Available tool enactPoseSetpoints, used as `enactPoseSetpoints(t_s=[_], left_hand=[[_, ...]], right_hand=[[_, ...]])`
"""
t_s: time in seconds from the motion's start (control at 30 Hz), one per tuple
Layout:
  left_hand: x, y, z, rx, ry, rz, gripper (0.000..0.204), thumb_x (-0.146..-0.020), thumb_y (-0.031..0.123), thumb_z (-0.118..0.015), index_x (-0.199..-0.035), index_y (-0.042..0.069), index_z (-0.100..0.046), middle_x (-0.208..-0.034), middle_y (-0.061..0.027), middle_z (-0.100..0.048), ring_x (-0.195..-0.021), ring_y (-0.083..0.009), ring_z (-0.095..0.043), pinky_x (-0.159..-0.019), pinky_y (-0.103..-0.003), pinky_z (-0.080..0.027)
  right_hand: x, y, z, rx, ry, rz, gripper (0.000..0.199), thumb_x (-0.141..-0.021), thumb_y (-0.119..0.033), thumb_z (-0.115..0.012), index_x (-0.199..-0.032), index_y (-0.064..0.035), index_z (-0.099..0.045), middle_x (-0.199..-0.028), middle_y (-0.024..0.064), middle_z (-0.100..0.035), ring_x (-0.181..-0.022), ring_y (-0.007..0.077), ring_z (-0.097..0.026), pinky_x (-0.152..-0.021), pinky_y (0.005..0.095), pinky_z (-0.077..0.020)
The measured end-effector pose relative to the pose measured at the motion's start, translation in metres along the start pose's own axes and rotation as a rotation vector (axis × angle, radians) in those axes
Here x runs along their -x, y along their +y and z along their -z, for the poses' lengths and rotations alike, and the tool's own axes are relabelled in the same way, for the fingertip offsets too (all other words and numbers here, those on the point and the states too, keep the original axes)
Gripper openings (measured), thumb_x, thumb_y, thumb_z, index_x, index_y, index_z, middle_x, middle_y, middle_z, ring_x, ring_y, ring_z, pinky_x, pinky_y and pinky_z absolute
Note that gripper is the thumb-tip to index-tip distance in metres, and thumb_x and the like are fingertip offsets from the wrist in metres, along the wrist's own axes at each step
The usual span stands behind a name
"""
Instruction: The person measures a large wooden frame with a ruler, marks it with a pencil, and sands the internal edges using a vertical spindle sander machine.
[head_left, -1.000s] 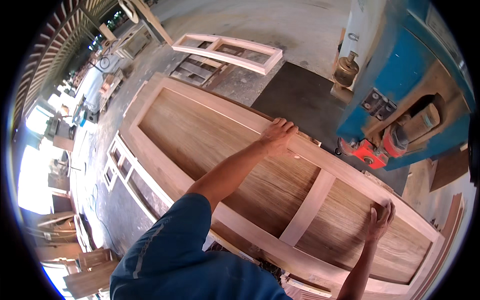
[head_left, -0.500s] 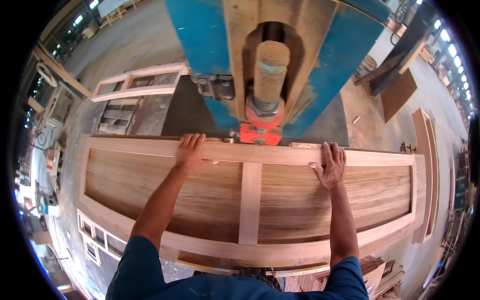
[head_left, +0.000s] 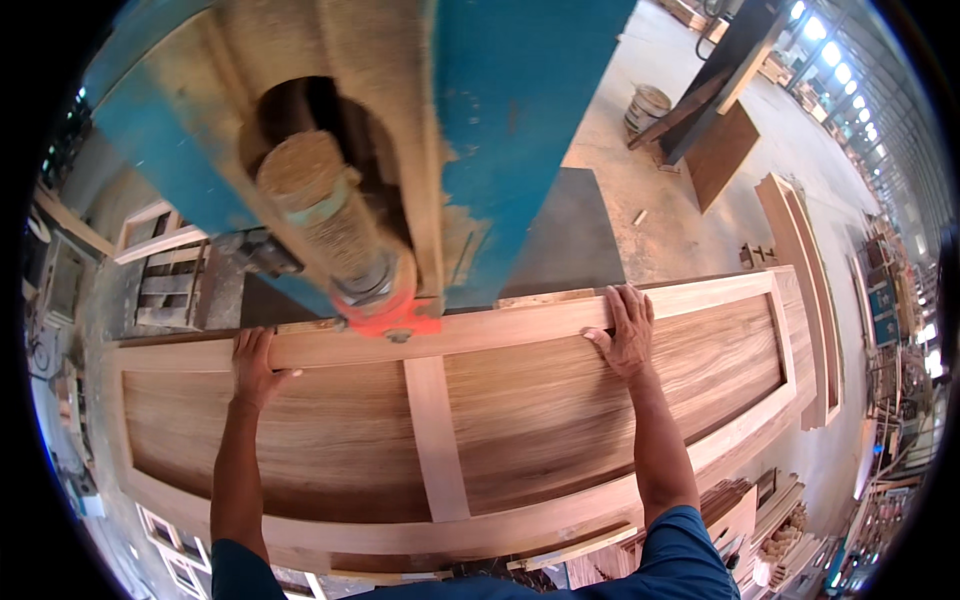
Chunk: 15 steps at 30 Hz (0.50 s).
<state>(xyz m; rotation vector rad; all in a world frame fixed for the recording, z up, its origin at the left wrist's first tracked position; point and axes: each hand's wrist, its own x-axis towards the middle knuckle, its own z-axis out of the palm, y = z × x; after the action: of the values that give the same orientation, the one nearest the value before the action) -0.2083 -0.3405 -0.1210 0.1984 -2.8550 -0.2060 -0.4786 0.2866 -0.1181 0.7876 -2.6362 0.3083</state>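
Note:
A long wooden panel door with two recessed panels and a middle stile lies flat in front of me. My left hand is hooked over its far rail, fingers over the outer edge and thumb on the near side. Farther right, my right hand grips the same rail in the same way. Between my hands, the red foot of a machine's thick, dust-coated screw sits at the rail's far edge; whether it touches the wood I cannot tell. A thin wooden strip shows behind the rail beside my right hand.
The machine's blue housing rises over the far side of the door. Right of the door stand long boards, and a bucket is by a dark post. Stacked wood strips lie at lower right. Pallet slats are at left.
The view has swung to the right, so machine and door appear farther left and tilted. Both hands keep their hold on the far rail.

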Motion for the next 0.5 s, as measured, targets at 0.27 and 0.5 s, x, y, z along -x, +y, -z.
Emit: enactPoseSetpoints(t_s=[0.27, 0.5], left_hand=[[0.008, -0.009, -0.006, -0.016, 0.087, -0.097, 0.088, -0.067, 0.059, -0.086, -0.125, -0.002, -0.063, -0.121, -0.0231, -0.063, -0.116, -0.0458, -0.056, -0.105, -0.058, -0.042], [0.004, 0.015, 0.009, -0.023, 0.082, -0.076, 0.092, -0.065, 0.064, -0.085, -0.124, -0.004, -0.065, -0.119, -0.0197, -0.064, -0.114, -0.0395, -0.058, -0.107, -0.054, -0.042]], right_hand=[[-0.002, -0.008, 0.001, -0.085, 0.009, 0.047, 0.086, -0.092, -0.067, -0.062, -0.144, 0.0007, -0.053, -0.144, 0.0248, -0.053, -0.139, 0.0439, -0.045, -0.12, 0.0574, -0.0279], [0.007, 0.004, -0.01, 0.005, -0.031, 0.007, 0.091, -0.092, -0.071, -0.058, -0.148, -0.0002, -0.051, -0.151, 0.0232, -0.05, -0.146, 0.0425, -0.04, -0.125, 0.0585, -0.0221]])
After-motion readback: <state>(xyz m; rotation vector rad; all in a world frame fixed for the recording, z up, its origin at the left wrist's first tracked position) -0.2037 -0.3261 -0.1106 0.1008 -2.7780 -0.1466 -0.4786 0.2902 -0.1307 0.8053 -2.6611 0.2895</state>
